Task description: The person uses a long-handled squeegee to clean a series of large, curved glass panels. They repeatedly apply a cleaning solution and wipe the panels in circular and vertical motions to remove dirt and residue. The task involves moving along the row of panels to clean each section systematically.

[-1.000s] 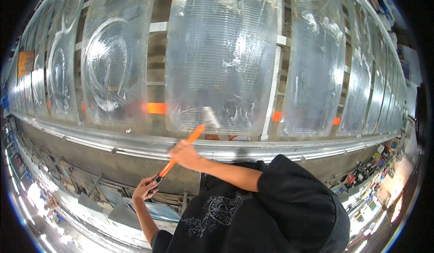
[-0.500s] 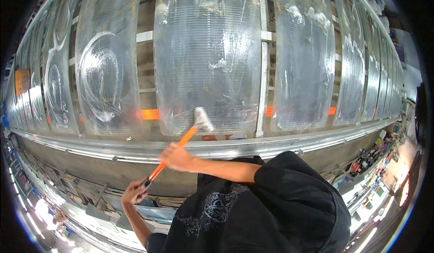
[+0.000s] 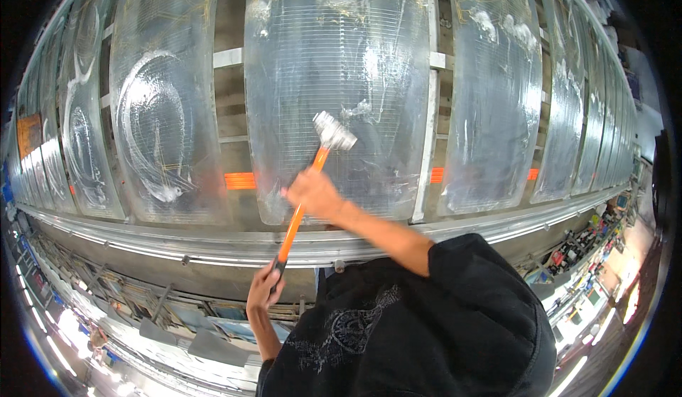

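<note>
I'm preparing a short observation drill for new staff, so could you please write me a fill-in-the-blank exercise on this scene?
1. Between the left grip and the right grip, the handle is coloured ____.
2. The section of the handle in the left grip is coloured ____.
3. Of the two grips, the one nearer the pale tool head is the ____ one.

Missing words: orange; black; right.

An orange-handled tool [image 3: 293, 226] slants, whitish head [image 3: 334, 131] over a streaked panel [image 3: 305, 77].
</note>
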Motion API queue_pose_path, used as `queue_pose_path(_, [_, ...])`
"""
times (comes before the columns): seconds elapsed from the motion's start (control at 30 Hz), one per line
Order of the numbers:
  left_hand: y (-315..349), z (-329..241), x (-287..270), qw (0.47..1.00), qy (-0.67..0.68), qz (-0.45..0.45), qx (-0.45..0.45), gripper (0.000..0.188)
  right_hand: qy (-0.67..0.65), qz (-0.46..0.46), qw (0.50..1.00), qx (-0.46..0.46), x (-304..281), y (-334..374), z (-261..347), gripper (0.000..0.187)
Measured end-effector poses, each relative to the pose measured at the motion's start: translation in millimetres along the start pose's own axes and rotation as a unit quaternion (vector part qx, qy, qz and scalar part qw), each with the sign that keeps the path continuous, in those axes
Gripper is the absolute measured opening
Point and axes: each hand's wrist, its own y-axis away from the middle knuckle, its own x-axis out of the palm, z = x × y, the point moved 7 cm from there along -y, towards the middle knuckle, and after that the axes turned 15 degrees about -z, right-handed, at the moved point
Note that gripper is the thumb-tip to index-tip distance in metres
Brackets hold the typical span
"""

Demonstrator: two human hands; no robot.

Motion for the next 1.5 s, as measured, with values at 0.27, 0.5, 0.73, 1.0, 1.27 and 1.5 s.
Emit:
queue_pose_path(0.27, [28, -12, -72, 0.999, -0.022, 0.047, 0.011, 0.056, -0.026, 0.017, 0.997, 0.071, 30, 15, 62, 0.006])
queue_pose_path(0.5, [2, -42, 34, 0.994, -0.011, 0.096, 0.043, 0.060, 0.033, 0.014, 0.998, 0.060, 4, -4, -26, 0.033])
queue_pose_path(0.73, [35, -159, 171, 0.993, 0.043, 0.093, 0.058, 0.057, 0.039, -0.140, 0.986, 0.077, -86, -85, -145, 0.038])
queue_pose_path(1.0, [66, 42, -69, 0.993, 0.076, 0.071, -0.050, 0.047, -0.085, -0.001, 0.994, 0.072, 9, -4, 85, 0.011])
queue_pose_path(1.27, [12, -79, 80, 0.992, 0.117, 0.023, 0.050, 0.050, -0.130, -0.048, 0.985, 0.106, 3, -76, -81, 0.024])
queue_pose_path(1.5, [45, -239, 260, 0.981, 0.099, 0.099, 0.131, 0.057, 0.052, -0.089, 0.995, 0.003, -115, -145, -230, 0.033])
